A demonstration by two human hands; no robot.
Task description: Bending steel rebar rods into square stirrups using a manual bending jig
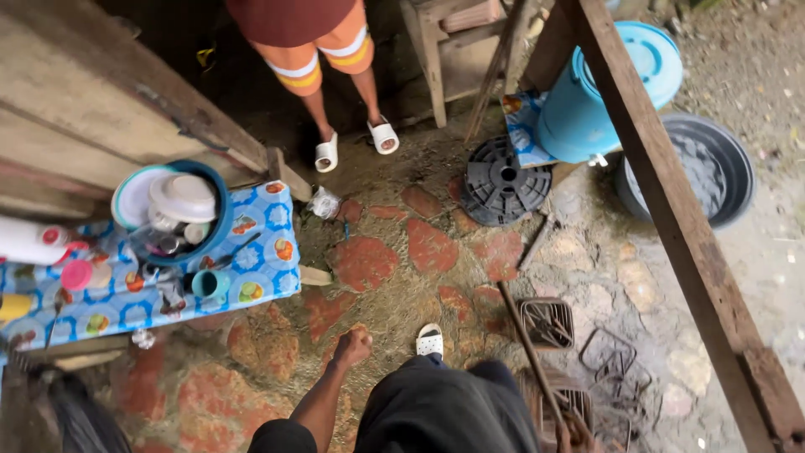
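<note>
My left hand point(353, 346) hangs out in front of me as a closed fist, with nothing visible in it, above the red-patched stone floor point(394, 252). My right hand point(575, 431) is at the bottom edge, gripping the lower end of a long dark rod point(524, 335). The rod slants up and left past several rusty wire grill racks point(547, 322) lying on the ground. My white sandal point(429, 340) shows just ahead of my dark clothing.
Another person in orange shorts and white sandals point(384, 136) stands at the top. On the left, a blue patterned tablecloth point(260, 252) carries a blue basin point(214, 239) of dishes and a teal cup point(210, 285). A blue drum point(587, 101), a black tub point(729, 168), a black round grate point(501, 180) and a slanting wooden beam point(679, 226) are on the right.
</note>
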